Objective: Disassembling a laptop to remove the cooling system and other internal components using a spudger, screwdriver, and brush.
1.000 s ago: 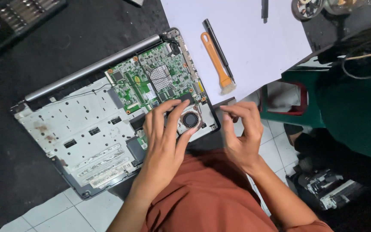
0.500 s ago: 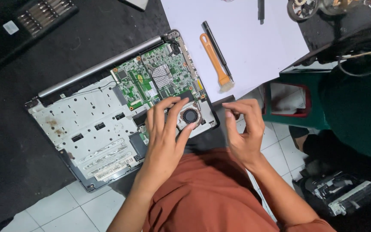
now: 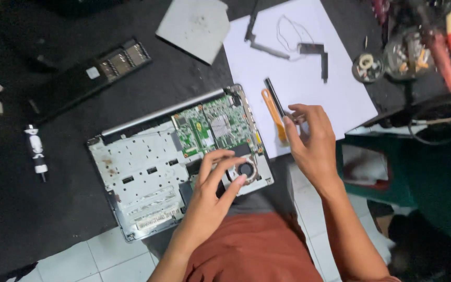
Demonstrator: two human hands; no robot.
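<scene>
Left hand [image 3: 212,196] rests spread-fingered on the opened silver laptop base [image 3: 147,177], fingertips at its round black fan [image 3: 245,169] — right hand [image 3: 311,143] hovers over the white paper sheet [image 3: 309,78], fingers curled; whether they pinch anything I cannot tell.

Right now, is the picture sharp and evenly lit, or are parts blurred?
Head view: the opened laptop and left hand are fairly sharp; the right hand is slightly smeared; the white paper is bright; the dark mat and right edge lose detail.
</scene>
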